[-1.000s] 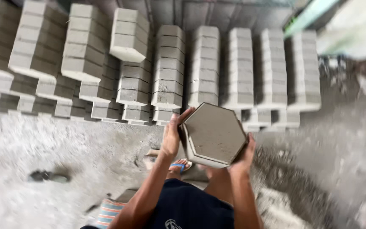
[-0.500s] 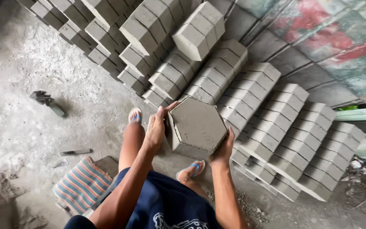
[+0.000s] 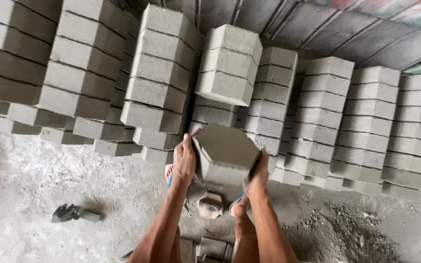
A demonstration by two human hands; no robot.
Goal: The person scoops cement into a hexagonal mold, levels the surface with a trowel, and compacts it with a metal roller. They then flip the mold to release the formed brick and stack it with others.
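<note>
I hold a grey hexagonal concrete paver block (image 3: 225,155) in front of me, above the ground. My left hand (image 3: 185,158) grips its left side and my right hand (image 3: 258,173) grips its lower right side. Just beyond the block stand rows of stacked hexagonal pavers (image 3: 157,78). The nearest short stack (image 3: 228,65) rises directly behind the held block. My feet in blue sandals (image 3: 237,204) show below it.
More paver rows (image 3: 366,122) run to the right along a dark wall (image 3: 317,34). A small hexagonal mould piece (image 3: 210,204) lies on the sandy concrete floor by my feet. A dark glove-like object (image 3: 71,213) lies at the left. Loose gravel (image 3: 347,234) is piled at the right.
The view has swung back to face the stacks squarely, and they look closer. The block stays gripped in both hands, now tilted with its side face toward me.
</note>
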